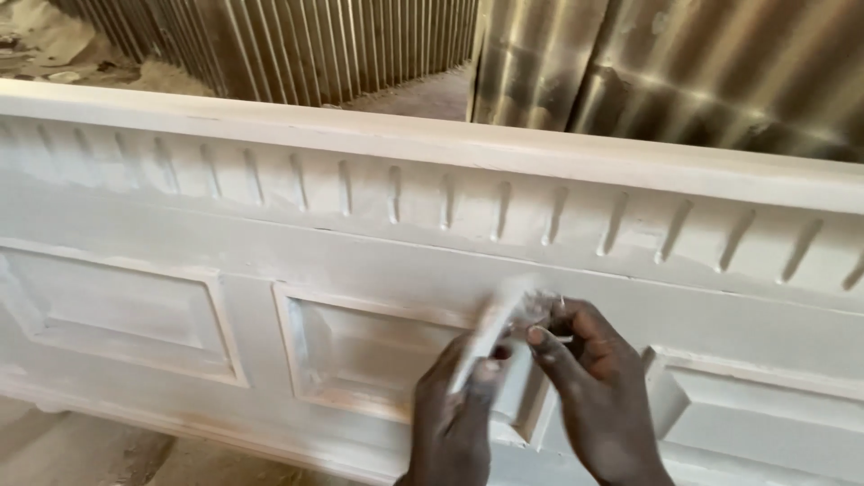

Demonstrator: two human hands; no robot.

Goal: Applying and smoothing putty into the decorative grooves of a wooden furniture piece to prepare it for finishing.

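- We look down from a head camera at a large white wooden panel (360,270), standing upright, its surface chalky and dusty with primer or filler.
- The panel has a flat top rail, a row of short carved flutes (445,200) below it, and recessed rectangular fields (117,310) lower down.
- Both of our hands meet in front of the panel, low and right of centre, just beside the edge of a recessed field.
- Our left hand (454,418) holds a small, pale, folded sheet (493,326), most likely sandpaper; its grip is narrow, thumb and fingers closed on the lower end of the sheet.
- Our right hand (594,387) pinches the upper end of the same sheet, fingers curled tight around it. The sheet is blurred, so we cannot tell its exact shape.
- The sheet sits between the two hands, near the panel; we cannot tell whether it touches it.
- Our judgement: the step in hand is folding or readying the sheet, not rubbing the panel yet.
- The next move seems to call for one hand to take the sheet flat under the fingers and press it evenly on the surface, minding the raised frame edges.
- Behind the panel stand corrugated metal sheets (360,45) and a sandy floor (418,94).
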